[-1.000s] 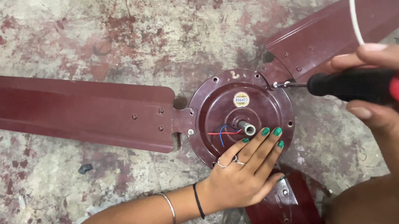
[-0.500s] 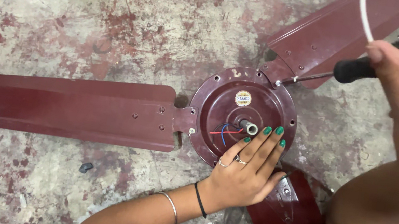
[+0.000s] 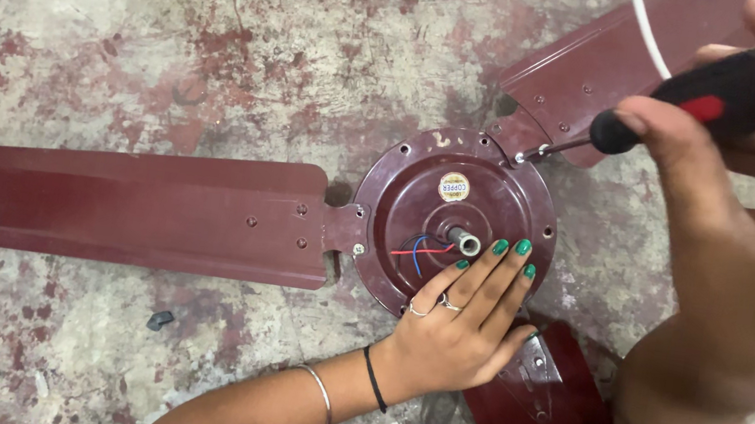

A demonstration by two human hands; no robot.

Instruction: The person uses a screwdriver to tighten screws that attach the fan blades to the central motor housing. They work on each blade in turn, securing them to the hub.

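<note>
Worn concrete floor [image 3: 177, 40], blotched with faded red paint, fills the view, and a maroon ceiling fan [image 3: 454, 222] lies flat on it with its round motor housing facing up. One blade [image 3: 126, 203] stretches left from the hub, a second [image 3: 610, 68] runs up toward the top right, and a third [image 3: 555, 410] points down to the lower right, partly hidden behind the person's arm.

At the hub's centre stands a short metal shaft [image 3: 468, 243], with red and blue wires [image 3: 417, 246] trailing out to its left. The left hand [image 3: 465, 326] lies flat on the lower right part of the housing, fingers together and stretched toward the shaft, green-painted nails just beside it; it presses down and grips nothing.

The right hand [image 3: 751, 106] is closed around the black and red handle of a screwdriver [image 3: 693, 103], up and to the right of the hub. The slim shank slants down-left, and its tip meets a screw [image 3: 521, 156] at the housing's upper right rim, where the upper blade's bracket joins. A white cable [image 3: 645, 29] curves past the top edge above the handle.
</note>
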